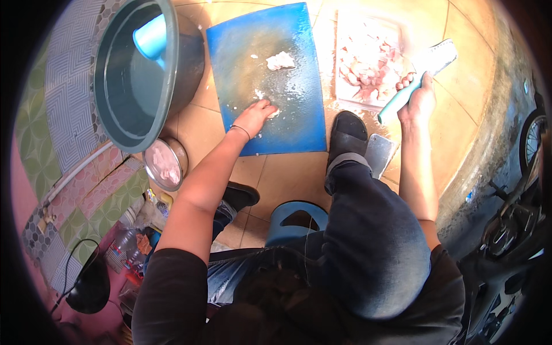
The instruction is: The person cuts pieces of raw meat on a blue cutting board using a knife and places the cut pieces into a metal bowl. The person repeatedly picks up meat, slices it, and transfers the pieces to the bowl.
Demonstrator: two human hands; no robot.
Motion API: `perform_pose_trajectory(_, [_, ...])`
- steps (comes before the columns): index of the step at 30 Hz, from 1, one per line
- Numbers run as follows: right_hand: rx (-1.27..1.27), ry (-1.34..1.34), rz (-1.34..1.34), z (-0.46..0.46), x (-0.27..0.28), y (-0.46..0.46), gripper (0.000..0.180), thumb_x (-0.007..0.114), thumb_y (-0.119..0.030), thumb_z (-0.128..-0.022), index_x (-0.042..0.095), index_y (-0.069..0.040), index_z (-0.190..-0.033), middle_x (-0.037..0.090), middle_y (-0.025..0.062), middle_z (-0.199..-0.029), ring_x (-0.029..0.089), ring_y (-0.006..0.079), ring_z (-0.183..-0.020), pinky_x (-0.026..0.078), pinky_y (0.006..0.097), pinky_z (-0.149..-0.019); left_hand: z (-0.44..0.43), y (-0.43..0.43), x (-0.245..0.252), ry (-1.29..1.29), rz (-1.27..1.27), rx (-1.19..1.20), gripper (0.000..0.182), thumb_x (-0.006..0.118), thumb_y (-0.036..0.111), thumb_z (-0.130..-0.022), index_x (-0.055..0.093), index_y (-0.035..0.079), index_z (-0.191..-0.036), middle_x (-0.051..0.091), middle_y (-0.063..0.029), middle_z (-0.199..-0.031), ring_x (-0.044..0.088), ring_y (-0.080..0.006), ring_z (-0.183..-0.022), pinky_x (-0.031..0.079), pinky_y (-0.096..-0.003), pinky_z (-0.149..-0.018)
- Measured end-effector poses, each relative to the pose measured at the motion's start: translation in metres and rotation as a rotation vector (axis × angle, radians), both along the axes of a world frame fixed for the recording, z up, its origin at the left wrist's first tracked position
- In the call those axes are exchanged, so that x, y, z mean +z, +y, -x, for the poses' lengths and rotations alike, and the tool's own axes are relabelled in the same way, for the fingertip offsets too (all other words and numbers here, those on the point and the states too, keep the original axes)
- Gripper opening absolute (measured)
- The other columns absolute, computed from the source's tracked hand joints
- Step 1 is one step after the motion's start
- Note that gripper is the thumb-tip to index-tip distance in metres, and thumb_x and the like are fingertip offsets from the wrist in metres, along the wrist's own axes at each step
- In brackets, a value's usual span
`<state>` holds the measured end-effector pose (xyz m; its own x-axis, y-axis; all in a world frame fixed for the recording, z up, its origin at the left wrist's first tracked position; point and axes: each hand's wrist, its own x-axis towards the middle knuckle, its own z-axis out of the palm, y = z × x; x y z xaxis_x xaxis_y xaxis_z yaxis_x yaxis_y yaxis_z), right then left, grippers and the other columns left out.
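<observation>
My left hand point(255, 117) rests low over a wet blue cutting board point(302, 133), fingers bent down at a small pale scrap point(274, 114). Whether they pinch that scrap cannot be told. Farther up the board lies a larger pale piece of meat point(280, 61), with small bits scattered around it. On the right, my right hand point(417, 99) grips the teal handle of a cleaver point(399, 103). Its broad blade points up and away, washed out by glare. Beside the cleaver, a clear plastic tray point(366, 105) holds many pinkish cut pieces of raw meat point(371, 64).
A large grey-green tub point(172, 86) with a light-blue dipper point(151, 39) stands left. Near it a metal bowl point(183, 159) holds pale meat point(164, 161). A flat metal blade point(379, 153) lies by my right shoe point(349, 129). A blue plastic stool point(280, 215) is below me; a motorbike point(504, 233) stands right.
</observation>
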<state>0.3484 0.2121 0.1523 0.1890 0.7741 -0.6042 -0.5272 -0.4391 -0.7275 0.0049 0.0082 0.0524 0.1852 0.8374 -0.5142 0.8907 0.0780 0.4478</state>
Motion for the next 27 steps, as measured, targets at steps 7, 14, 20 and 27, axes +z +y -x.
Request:
perform_pose_trajectory(7, [-0.140, 0.024, -0.014, -0.029, -0.008, 0.006, 0.032, 0.031, -0.032, -0.104, 0.044, -0.003, -0.102, 0.047, 0.0068, -0.076, 0.044, 0.0166, -0.064, 0.044, 0.0321, -0.059, -0.075, 0.052, 0.008, -0.559, -0.010, 0.731, 0.025, 0.067, 0.010, -0.076, 0.060, 0.011, -0.099, 0.065, -0.0111, -0.093, 0.065, -0.0216, -0.084, 0.053, -0.0329, -0.075])
perform_pose_trajectory(14, [-0.109, 0.025, 0.018, -0.018, -0.008, 0.005, 0.032, 0.032, -0.033, -0.104, 0.045, -0.003, -0.103, 0.047, 0.0056, -0.075, 0.044, 0.0156, -0.062, 0.044, 0.0316, -0.058, -0.110, 0.127, 0.026, -0.084, -0.268, 0.435, 0.051, 0.076, 0.019, -0.077, 0.057, 0.016, -0.124, 0.058, -0.0099, -0.128, 0.064, -0.0325, -0.101, 0.050, -0.0408, -0.088])
perform_pose_trajectory(20, [0.019, 0.004, -0.003, 0.021, -0.004, -0.014, 0.028, 0.035, -0.031, -0.103, 0.045, -0.005, -0.100, 0.050, 0.0066, -0.067, 0.049, 0.0171, -0.053, 0.045, 0.0309, -0.048, -0.019, 0.133, -0.021, 0.061, -0.254, 0.278, 0.040, 0.066, 0.013, -0.085, 0.059, 0.016, -0.124, 0.063, -0.0099, -0.120, 0.064, -0.0260, -0.100, 0.052, -0.0321, -0.083])
perform_pose_trajectory(27, [0.418, -0.116, 0.038, 0.056, -0.007, -0.042, 0.028, 0.045, -0.034, -0.101, 0.050, -0.008, -0.095, 0.054, 0.0042, -0.063, 0.050, 0.0109, -0.046, 0.045, 0.0250, -0.043, -0.011, 0.096, -0.010, -1.017, 0.324, 1.191, 0.021, 0.054, 0.025, -0.098, 0.058, 0.008, -0.110, 0.059, 0.0003, -0.088, 0.051, -0.0087, -0.066, 0.046, -0.0252, -0.061])
